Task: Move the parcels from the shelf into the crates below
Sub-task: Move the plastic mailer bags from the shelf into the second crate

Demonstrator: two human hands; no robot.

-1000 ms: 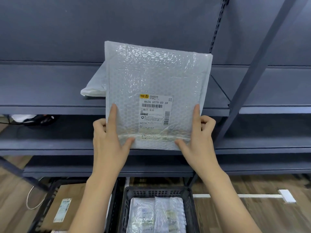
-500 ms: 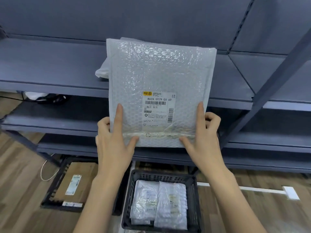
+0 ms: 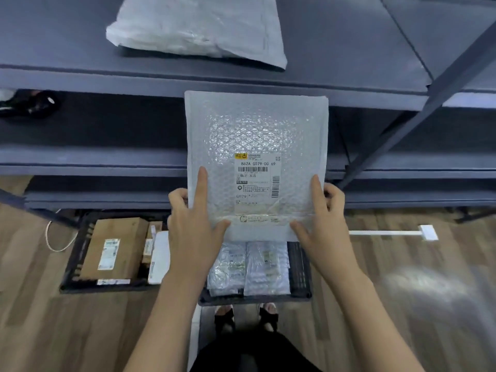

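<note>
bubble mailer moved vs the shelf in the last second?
Yes. The bubble mailer, held in the left hand and right hand, has come down: its top edge now sits below the top shelf edge, above the crate.

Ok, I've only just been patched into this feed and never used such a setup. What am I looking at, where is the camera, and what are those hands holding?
There is no machine here: a person wears one wide camera on the head, looking forward and down. The two arms rising from the bottom edge are that person's own. The left hand and right hand hold a bubble mailer by its lower corners, label facing the camera, thumbs and forefingers on its front. It is off the shelf and hangs above a dark crate on the floor that already holds similar mailers. A second crate to the left holds a cardboard box. One grey parcel lies on the top shelf.
</note>
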